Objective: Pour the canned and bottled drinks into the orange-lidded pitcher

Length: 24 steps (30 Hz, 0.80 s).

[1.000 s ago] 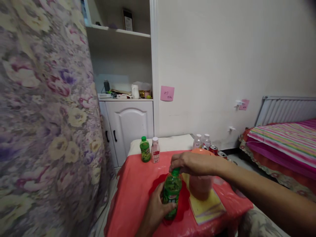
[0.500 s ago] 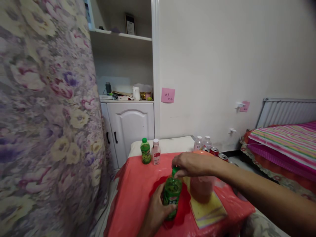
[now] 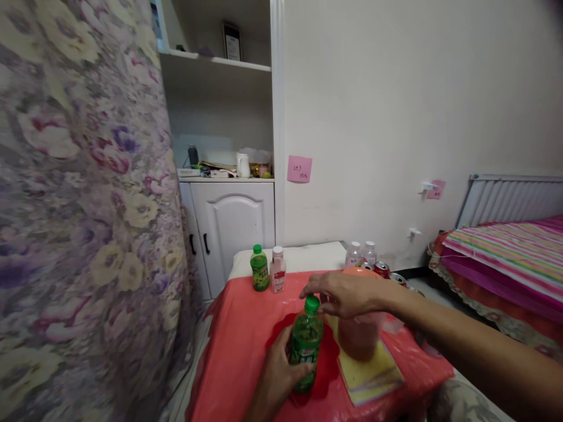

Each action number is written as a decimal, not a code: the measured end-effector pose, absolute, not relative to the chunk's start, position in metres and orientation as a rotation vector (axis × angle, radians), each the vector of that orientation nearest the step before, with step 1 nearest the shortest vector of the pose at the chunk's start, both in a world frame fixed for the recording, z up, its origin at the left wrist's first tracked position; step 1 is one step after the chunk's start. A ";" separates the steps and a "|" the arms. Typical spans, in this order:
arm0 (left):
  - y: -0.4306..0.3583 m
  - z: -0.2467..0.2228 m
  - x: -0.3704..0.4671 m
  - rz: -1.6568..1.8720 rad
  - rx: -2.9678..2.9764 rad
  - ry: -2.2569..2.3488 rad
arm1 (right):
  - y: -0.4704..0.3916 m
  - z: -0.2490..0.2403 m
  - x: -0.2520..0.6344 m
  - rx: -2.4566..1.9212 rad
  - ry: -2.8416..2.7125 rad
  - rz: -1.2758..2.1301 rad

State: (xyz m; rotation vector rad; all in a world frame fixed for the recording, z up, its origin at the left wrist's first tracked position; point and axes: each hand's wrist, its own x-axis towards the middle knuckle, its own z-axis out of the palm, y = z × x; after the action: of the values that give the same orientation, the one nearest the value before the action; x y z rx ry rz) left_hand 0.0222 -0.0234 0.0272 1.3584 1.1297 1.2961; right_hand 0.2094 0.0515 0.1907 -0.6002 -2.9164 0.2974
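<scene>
My left hand is wrapped round the lower body of a green plastic drink bottle. The bottle stands upright over a red scalloped tray, with its green cap on the neck. Just behind and to the right of the cap is my right hand, palm down, its fingers apart and curved, holding nothing. Beneath the right wrist sits a pinkish see-through container, partly hidden by the arm, on a folded yellow cloth.
A second green bottle and a pink bottle with a white cap stand at the back left of the red-covered table. Clear bottles and several cans are behind my right arm. A floral curtain hangs at the left.
The fingers of my right hand have come off the bottle's cap and spread apart beside it. My left hand keeps its hold on the bottle.
</scene>
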 end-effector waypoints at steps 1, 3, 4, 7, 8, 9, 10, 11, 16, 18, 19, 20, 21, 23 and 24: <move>-0.023 0.026 0.022 1.292 1.356 1.125 | 0.053 0.188 0.209 -0.586 -2.906 0.298; -0.023 0.024 0.022 1.288 1.362 1.128 | 0.056 0.185 0.208 -0.575 -2.892 0.307; -0.022 0.023 0.022 1.289 1.368 1.141 | 0.057 0.185 0.208 -0.573 -2.898 0.305; -0.022 0.021 0.022 1.304 1.384 1.173 | 0.058 0.187 0.205 -0.626 -2.952 0.223; -0.022 0.021 0.022 1.306 1.387 1.175 | 0.058 0.188 0.204 -0.664 -2.966 0.185; -0.022 0.022 0.022 1.305 1.386 1.178 | 0.058 0.188 0.204 -0.701 -2.971 0.152; -0.022 0.022 0.022 1.300 1.383 1.177 | 0.058 0.188 0.204 -0.726 -2.968 0.137; -0.023 0.023 0.022 1.298 1.380 1.169 | 0.058 0.187 0.205 -0.729 -2.956 0.145; -0.023 0.027 0.022 1.304 1.354 1.131 | 0.057 0.181 0.211 -0.607 -2.871 0.278; -0.023 0.027 0.022 1.294 1.351 1.131 | 0.057 0.180 0.211 -0.590 -2.880 0.278; -0.023 0.027 0.022 1.288 1.352 1.131 | 0.058 0.180 0.211 -0.584 -2.885 0.272; -0.023 0.026 0.022 1.283 1.354 1.135 | 0.058 0.181 0.210 -0.583 -2.894 0.265; -0.023 0.026 0.022 1.280 1.356 1.141 | 0.058 0.181 0.210 -0.598 -2.902 0.254; -0.023 0.025 0.021 1.284 1.356 1.142 | 0.059 0.181 0.209 -0.662 -2.903 0.223; -0.023 0.025 0.021 1.291 1.357 1.137 | 0.059 0.181 0.209 -0.690 -2.895 0.220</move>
State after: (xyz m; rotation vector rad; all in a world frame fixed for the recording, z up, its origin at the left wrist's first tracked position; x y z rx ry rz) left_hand 0.0211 -0.0233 0.0251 1.3570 1.1369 1.2907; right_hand 0.2093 0.0592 0.1806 -0.6901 -2.8955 0.2204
